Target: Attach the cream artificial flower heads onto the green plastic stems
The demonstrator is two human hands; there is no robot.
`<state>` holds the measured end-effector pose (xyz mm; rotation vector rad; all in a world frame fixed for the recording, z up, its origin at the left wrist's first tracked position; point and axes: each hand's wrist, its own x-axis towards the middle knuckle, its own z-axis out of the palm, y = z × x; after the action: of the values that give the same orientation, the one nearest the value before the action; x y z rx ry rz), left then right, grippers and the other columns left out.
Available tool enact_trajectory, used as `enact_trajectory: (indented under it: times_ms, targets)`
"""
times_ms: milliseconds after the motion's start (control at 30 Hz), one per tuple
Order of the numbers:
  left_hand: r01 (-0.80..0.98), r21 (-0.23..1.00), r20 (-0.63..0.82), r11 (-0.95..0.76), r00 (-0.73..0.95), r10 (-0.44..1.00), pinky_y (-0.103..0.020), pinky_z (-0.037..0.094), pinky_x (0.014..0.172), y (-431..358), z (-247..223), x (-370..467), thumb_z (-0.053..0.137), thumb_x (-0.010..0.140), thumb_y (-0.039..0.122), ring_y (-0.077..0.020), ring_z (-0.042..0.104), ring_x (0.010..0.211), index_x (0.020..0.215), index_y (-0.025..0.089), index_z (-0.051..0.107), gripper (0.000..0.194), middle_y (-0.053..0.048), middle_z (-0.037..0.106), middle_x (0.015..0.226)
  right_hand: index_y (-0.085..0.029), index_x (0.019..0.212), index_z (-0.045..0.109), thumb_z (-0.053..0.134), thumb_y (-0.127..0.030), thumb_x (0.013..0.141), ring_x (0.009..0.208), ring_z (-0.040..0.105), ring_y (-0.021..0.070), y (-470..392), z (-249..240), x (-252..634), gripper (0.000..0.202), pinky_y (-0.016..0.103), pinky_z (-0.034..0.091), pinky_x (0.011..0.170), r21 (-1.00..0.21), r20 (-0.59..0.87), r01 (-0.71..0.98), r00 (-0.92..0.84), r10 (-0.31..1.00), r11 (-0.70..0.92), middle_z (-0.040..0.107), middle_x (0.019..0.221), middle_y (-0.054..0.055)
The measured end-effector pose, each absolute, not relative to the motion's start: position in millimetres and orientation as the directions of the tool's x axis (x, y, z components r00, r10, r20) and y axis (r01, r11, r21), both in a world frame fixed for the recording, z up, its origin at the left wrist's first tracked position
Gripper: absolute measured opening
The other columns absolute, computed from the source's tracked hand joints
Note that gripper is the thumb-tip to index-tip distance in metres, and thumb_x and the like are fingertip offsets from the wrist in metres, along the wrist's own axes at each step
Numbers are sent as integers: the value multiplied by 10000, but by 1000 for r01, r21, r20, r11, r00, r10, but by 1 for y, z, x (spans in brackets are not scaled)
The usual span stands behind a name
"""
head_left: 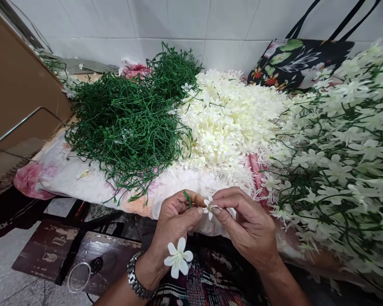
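My left hand (178, 219) is closed, its thumb and forefinger pinching a green plastic flower stem (187, 197), most of which its fingers hide. A white artificial flower (178, 258) with open petals shows below that hand, in front of the wrist. My right hand (247, 225) pinches a small white blossom (208, 208) between thumb and fingers, right at the left fingertips. Whether this blossom sits on the stem I cannot tell. Both hands are held over the near edge of the cloth-covered table (207, 178).
Tangled green stems (130, 123) lie at left, beside a heap of loose white petals (232, 114). Finished-looking white flowers on stems (347, 170) pile up at right. A floral bag (296, 63) leans on the tiled wall. A cardboard box (22, 80) stands left; a clear cup (79, 277) is below.
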<state>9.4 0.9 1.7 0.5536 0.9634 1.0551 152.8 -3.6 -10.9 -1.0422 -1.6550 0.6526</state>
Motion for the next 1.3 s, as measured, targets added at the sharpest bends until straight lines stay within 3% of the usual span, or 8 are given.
enact_trajectory:
  times_ms: [133,467,567,700,833,1000,1133,1300]
  targets:
    - [-475,761,-416,442,165,894,-164,208,392,3,4,12,707,571,157,-22,272,356,587,119,654,67,82,384,372,-203,868,613,590,-33,803,768,583,106,-5,-12,153,183,225,482,667,-820,499,276,-83,862,501,598,813,4]
    - [-456,841,-283,290,85,955,-178,353,481,-1,-1,15,722,629,144,-65,450,486,589,143,636,94,34,548,520,-190,895,606,563,6,797,766,579,88,-6,-12,150,224,195,481,664,-771,543,304,-145,827,559,583,842,10]
    - [-437,864,-261,251,38,965,-181,382,511,-1,1,15,701,630,114,-71,474,510,635,158,648,69,35,573,560,-205,964,583,573,-86,822,788,578,113,-7,-11,153,186,225,492,688,-821,457,303,-162,875,485,586,855,18]
    - [-357,911,-234,205,-38,972,-180,402,540,1,6,15,696,578,77,-87,516,561,670,162,635,139,24,606,623,-207,1185,504,629,-255,808,842,592,159,-7,-9,158,400,274,516,724,-864,346,307,-214,913,399,605,986,61]
    - [-309,915,-259,259,41,965,-189,349,487,-1,6,14,676,622,138,-81,447,501,624,153,592,86,26,556,571,-202,943,602,544,-126,854,697,601,112,-5,-6,159,131,208,483,619,-803,393,380,-239,888,458,624,771,7]
    - [-285,919,-233,273,165,958,-231,381,595,-4,-1,5,620,722,218,-120,492,616,728,145,675,92,-28,615,707,-196,857,594,548,-119,843,631,588,96,-4,-8,160,91,190,464,572,-795,382,439,-172,908,418,615,721,-12]
    - [-274,906,-256,323,255,933,-231,327,546,-5,-5,-3,554,813,276,-107,411,560,848,140,717,215,-7,517,602,-198,840,599,565,-142,829,615,576,101,-4,-11,165,67,197,454,548,-802,372,460,-112,921,380,614,723,-6]
    - [-206,937,-237,283,222,946,-236,357,555,1,0,-3,590,778,247,-114,444,584,830,150,750,195,-42,588,704,-193,829,608,570,-150,819,621,576,117,-3,-12,168,58,214,453,539,-819,362,448,-80,929,358,615,713,7]
